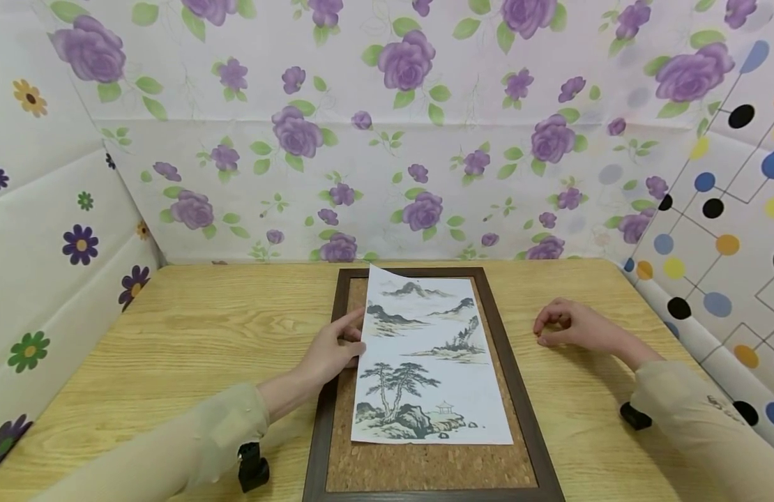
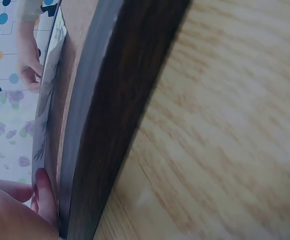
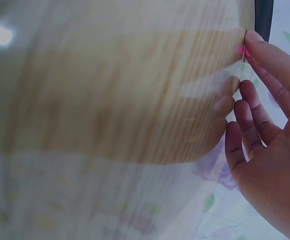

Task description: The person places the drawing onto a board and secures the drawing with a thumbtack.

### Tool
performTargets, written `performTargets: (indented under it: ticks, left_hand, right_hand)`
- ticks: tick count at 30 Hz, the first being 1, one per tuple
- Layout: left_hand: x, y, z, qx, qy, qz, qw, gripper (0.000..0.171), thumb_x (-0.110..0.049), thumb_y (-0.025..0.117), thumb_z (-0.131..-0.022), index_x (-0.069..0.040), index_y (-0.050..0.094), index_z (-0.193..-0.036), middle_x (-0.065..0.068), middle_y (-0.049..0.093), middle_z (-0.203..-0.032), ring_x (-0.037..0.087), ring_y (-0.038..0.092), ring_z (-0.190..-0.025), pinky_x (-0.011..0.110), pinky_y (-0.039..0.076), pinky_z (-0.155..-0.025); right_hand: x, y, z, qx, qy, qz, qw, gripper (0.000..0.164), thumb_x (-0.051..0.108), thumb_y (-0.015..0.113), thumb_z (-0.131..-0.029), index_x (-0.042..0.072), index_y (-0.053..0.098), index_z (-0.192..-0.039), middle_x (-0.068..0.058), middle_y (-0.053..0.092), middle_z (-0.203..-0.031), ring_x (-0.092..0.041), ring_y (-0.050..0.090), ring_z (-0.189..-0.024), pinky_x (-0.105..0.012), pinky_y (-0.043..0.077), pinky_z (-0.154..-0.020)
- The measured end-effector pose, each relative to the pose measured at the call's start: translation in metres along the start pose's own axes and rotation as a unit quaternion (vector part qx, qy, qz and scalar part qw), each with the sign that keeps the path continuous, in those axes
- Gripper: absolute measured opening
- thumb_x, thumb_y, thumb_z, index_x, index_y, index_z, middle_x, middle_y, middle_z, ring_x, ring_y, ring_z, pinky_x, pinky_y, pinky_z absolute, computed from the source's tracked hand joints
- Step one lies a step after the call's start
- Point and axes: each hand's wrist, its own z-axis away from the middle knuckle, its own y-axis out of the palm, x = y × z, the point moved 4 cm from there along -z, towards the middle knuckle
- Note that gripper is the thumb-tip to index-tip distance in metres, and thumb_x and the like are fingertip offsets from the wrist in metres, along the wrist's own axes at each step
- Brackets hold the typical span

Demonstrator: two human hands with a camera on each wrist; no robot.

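Note:
A white sheet of paper (image 1: pixel 418 376) printed with an ink landscape lies over a dark-framed cork board (image 1: pixel 431 470), its upper left corner lifted. My left hand (image 1: pixel 330 348) pinches the sheet's left edge, fingertips partly hidden behind the paper. From low down, the left wrist view shows those fingers (image 2: pixel 45 197) at the sheet's edge, just inside the dark frame (image 2: pixel 104 100). Right of the board, my right hand (image 1: pixel 578 326) is at the tabletop, thumb and index finger pinching a tiny pink pushpin (image 3: pixel 243 50). Its other fingers curl loosely.
The board rests on a light wood-grain table (image 1: pixel 236 328). Behind stands a wall covering with purple flowers (image 1: pixel 406 63), with patterned side coverings at left and right. A small black device (image 1: pixel 253 468) hangs at the left wrist, another (image 1: pixel 634 416) at the right.

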Motion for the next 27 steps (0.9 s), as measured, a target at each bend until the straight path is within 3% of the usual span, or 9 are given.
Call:
performTargets:
  ticks: [12, 27]
  left_hand:
    - [-0.0008, 0.0031, 0.0054, 0.035, 0.01, -0.033, 0.9988, 0.069, 0.002, 0.06, -0.093, -0.011, 0.034, -0.155, 0.014, 0.055, -0.107, 0.017, 0.061, -0.082, 0.034, 0.061, -0.078]
    - [-0.001, 0.0014, 0.0089, 0.056, 0.021, -0.041, 0.9974, 0.071, 0.004, 0.061, -0.091, -0.004, 0.031, -0.154, 0.018, 0.058, -0.106, 0.015, 0.063, -0.079, 0.033, 0.061, -0.076]
  right_hand:
    - [-0.0031, 0.0003, -0.0012, -0.011, -0.008, 0.007, 1.0, 0.009, 0.028, 0.073, -0.089, 0.022, 0.071, -0.095, -0.004, 0.059, -0.105, -0.009, 0.051, -0.085, -0.024, 0.044, -0.069]
    - [0.001, -0.0005, -0.0016, -0.025, -0.006, 0.041, 0.999, 0.007, 0.03, 0.074, -0.088, 0.024, 0.071, -0.091, -0.001, 0.063, -0.101, -0.007, 0.053, -0.082, -0.023, 0.048, -0.069]
